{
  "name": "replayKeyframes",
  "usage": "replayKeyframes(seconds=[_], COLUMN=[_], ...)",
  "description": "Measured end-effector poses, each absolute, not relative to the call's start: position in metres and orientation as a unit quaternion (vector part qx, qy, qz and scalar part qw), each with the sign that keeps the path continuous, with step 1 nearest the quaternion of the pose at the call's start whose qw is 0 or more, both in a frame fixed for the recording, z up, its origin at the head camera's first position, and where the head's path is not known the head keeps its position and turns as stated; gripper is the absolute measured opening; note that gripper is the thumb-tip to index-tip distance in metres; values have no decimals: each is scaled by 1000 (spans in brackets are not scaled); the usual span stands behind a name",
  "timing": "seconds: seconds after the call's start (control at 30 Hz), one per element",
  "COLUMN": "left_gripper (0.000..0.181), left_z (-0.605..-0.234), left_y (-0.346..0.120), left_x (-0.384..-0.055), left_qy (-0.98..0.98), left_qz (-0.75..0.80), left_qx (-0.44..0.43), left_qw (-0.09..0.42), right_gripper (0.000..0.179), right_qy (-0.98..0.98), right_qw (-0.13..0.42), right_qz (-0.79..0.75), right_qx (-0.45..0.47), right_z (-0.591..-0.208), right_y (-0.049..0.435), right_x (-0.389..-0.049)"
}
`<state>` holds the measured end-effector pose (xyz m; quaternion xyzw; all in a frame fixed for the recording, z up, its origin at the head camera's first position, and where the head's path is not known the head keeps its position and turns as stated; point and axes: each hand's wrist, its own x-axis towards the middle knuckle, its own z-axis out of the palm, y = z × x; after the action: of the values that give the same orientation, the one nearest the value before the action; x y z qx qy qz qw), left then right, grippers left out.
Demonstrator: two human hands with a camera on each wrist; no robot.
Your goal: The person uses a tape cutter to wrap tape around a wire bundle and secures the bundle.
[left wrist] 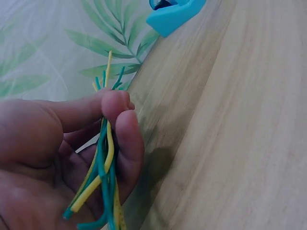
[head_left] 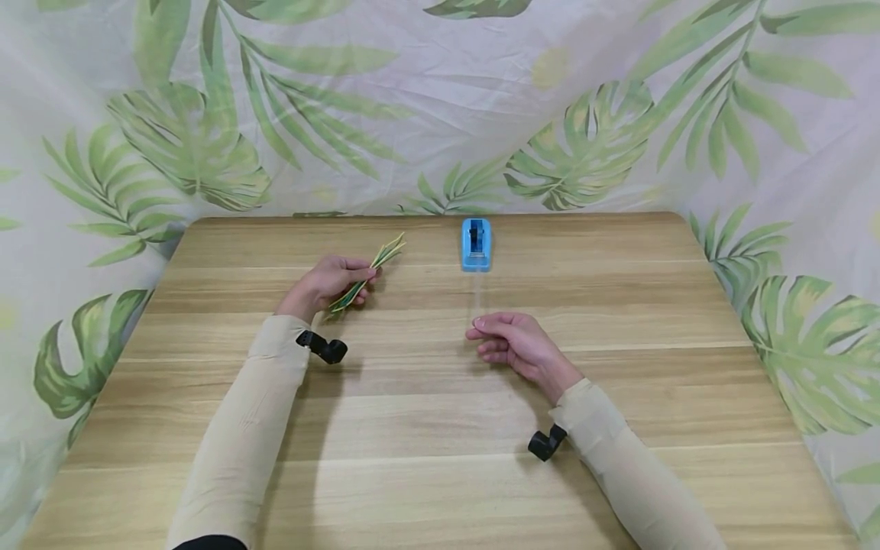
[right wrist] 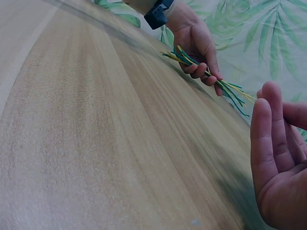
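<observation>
A bundle of thin green and yellow wires point(left wrist: 103, 163) is pinched between the thumb and fingers of my left hand point(head_left: 338, 279), just above the table. Its ends fan out on both sides of the grip. Toward the table's back edge stands a blue tape dispenser point(head_left: 477, 246). From it a strip of clear tape point(head_left: 477, 294) runs toward me. The end of that strip is pinched between the thumb and index finger of my right hand point(head_left: 512, 342). In the right wrist view, the tape cannot be made out.
The wood-grain table point(head_left: 412, 473) has rounded back corners. Behind it hangs a pale cloth point(head_left: 467, 99) printed with green leaves. A black wrist camera point(head_left: 323, 347) sits on the left sleeve, another camera point(head_left: 547, 442) on the right.
</observation>
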<state>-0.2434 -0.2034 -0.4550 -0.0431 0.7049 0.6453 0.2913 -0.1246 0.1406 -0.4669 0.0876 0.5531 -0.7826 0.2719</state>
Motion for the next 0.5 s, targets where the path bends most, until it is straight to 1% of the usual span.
replayKeyframes(seconds=[0.27, 0.5], left_gripper=[35, 32], left_z=[-453, -452], left_y=[-203, -201], left_x=[-240, -239], left_qy=[740, 733], left_qz=[604, 589], left_qx=[10, 46], left_qw=[297, 337], right_gripper=[14, 13], right_qy=[554, 553], right_qw=[272, 271], right_qz=[-783, -784], right_qx=[84, 83], right_z=[-465, -465], right_y=[140, 140], right_x=[-124, -125])
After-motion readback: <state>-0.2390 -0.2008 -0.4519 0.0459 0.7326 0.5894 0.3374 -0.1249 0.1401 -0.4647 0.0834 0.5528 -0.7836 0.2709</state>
